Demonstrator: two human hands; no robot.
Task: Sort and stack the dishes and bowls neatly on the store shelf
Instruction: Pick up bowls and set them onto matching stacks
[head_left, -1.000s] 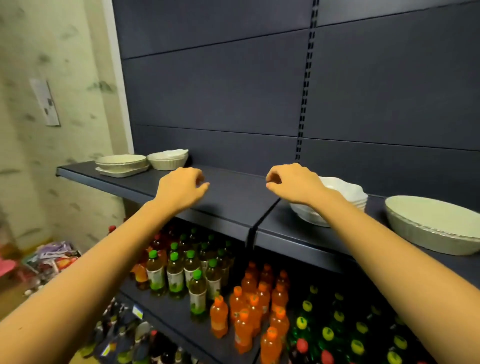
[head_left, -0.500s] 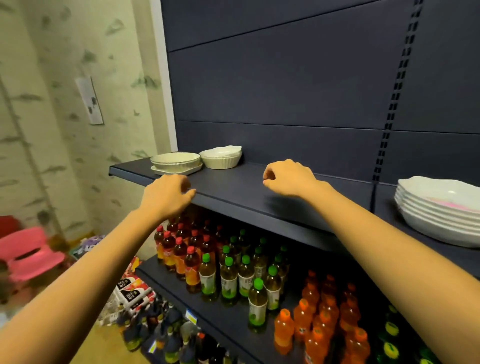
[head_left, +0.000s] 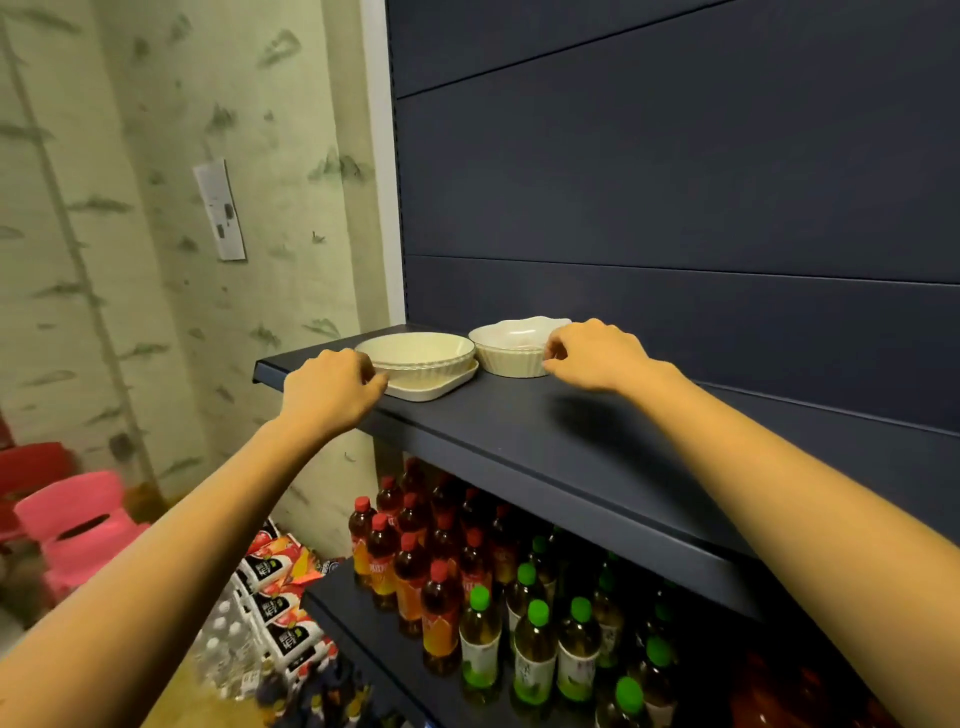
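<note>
Since .5 s ago my L grip (head_left: 332, 387) reached cream ribbed round dish (head_left: 415, 351), R grip (head_left: 592, 358) cream scalloped bowl (head_left: 511, 358), mid-frame; fingers curled, can't tell if grasping.

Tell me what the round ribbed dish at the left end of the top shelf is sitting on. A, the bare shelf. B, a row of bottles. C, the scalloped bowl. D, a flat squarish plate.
D: the round ribbed dish rests on a flat squarish plate, whose rounded corner sticks out from under it toward the shelf's front edge.
</note>
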